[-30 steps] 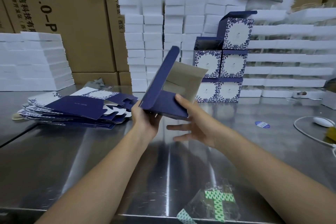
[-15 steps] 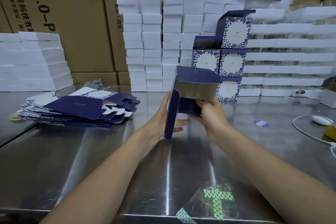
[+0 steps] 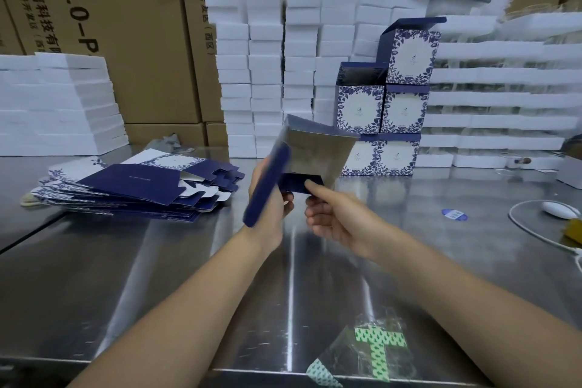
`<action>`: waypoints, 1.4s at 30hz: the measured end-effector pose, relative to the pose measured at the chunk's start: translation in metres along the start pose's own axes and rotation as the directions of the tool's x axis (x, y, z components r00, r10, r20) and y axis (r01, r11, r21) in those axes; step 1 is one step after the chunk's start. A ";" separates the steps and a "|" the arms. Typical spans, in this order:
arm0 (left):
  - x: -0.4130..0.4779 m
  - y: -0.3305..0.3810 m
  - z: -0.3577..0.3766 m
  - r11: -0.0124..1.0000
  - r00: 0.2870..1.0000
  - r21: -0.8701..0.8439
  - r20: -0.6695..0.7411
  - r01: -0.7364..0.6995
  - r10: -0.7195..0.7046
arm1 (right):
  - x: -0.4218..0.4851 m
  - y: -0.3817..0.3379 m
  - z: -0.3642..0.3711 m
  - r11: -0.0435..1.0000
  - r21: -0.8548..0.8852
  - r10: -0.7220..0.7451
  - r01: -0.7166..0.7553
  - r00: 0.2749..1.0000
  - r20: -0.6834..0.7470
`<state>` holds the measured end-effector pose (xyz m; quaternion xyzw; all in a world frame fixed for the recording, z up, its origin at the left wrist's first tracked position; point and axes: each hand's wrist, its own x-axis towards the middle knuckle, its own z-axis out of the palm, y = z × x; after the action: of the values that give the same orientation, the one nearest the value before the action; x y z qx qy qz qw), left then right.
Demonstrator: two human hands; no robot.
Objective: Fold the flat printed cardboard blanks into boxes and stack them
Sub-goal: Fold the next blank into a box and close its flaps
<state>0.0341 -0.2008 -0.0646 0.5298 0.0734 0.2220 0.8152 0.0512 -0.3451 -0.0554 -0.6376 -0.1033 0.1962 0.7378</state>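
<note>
I hold a half-formed navy box (image 3: 310,154) in the air above the steel table (image 3: 157,277), its grey inside facing me. My left hand (image 3: 271,198) grips its left wall, where a long navy flap hangs down. My right hand (image 3: 327,217) pinches a small navy bottom flap with thumb and forefinger. A fanned pile of flat navy-and-floral blanks (image 3: 135,186) lies to the left. Several finished floral boxes (image 3: 393,110) stand stacked behind, the top ones with lids up.
White foam blocks (image 3: 277,72) are piled at the back and at the far left (image 3: 56,104), in front of brown cartons. A white cable and mouse-like device (image 3: 557,209) lie at right, a blue sticker (image 3: 453,214) nearby. A clear bag with green print (image 3: 374,353) lies at the near edge.
The blank went from a folded sheet to an opened tube. My right hand slid from its side down to the bottom flap, and the box tilted toward me.
</note>
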 end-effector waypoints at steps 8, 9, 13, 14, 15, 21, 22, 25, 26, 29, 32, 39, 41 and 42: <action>-0.018 0.003 0.016 0.972 0.982 0.153 0.038 0.176 -0.184 | 0.000 -0.004 0.003 0.981 0.068 -0.170 0.182 0.972 -0.160; -0.021 0.003 0.017 0.968 0.981 0.180 0.044 0.176 -0.187 | -0.001 -0.005 0.003 0.979 0.036 -0.191 0.200 0.965 -0.183; -0.029 0.003 0.024 0.953 0.974 0.225 0.053 0.204 -0.221 | -0.006 -0.009 0.003 0.979 -0.037 -0.203 0.199 0.955 -0.217; -0.029 0.004 0.024 0.954 0.972 0.211 0.054 0.212 -0.228 | -0.007 -0.009 0.002 0.982 -0.047 -0.191 0.185 0.959 -0.208; -0.029 0.005 0.025 0.957 0.972 0.191 0.050 0.217 -0.231 | -0.008 -0.008 0.003 0.984 -0.056 -0.175 0.167 0.966 -0.190; -0.029 0.006 0.023 0.954 0.963 0.178 0.078 0.240 -0.257 | -0.009 -0.002 0.007 0.987 -0.033 -0.159 0.157 0.986 -0.047; -0.029 0.006 0.024 0.953 0.964 0.200 0.093 0.229 -0.251 | -0.008 -0.003 0.008 0.985 -0.028 -0.170 0.169 0.984 -0.052; -0.031 0.003 0.027 0.945 0.978 0.311 0.145 0.101 -0.153 | -0.008 -0.006 0.008 0.982 -0.048 -0.185 0.183 0.981 -0.052; -0.031 0.002 0.028 0.944 0.980 0.320 0.153 0.075 -0.130 | -0.008 -0.007 0.007 0.982 -0.069 -0.182 0.178 0.982 -0.049; -0.029 0.002 0.027 0.947 0.983 0.314 0.141 0.066 -0.115 | -0.010 -0.009 0.006 0.981 -0.111 -0.164 0.157 0.985 -0.056; -0.026 0.006 0.024 0.956 0.987 0.275 0.086 0.107 -0.136 | -0.011 -0.008 0.007 0.986 -0.079 -0.158 0.149 0.981 -0.115; -0.026 0.007 0.025 0.974 0.991 0.189 0.002 0.128 -0.131 | -0.009 -0.011 0.003 0.993 -0.050 -0.110 0.103 0.979 -0.169; -0.023 0.007 0.025 0.975 0.993 0.186 0.004 0.118 -0.121 | -0.008 -0.012 0.001 0.993 -0.037 -0.115 0.110 0.975 -0.189; -0.022 0.007 0.025 0.977 0.993 0.178 0.003 0.119 -0.121 | -0.008 -0.012 0.000 0.993 -0.026 -0.121 0.118 0.970 -0.210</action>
<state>0.0218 -0.2287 -0.0504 0.5966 0.1190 0.1613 0.7771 0.0462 -0.3492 -0.0428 -0.6525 -0.0638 0.0821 0.7506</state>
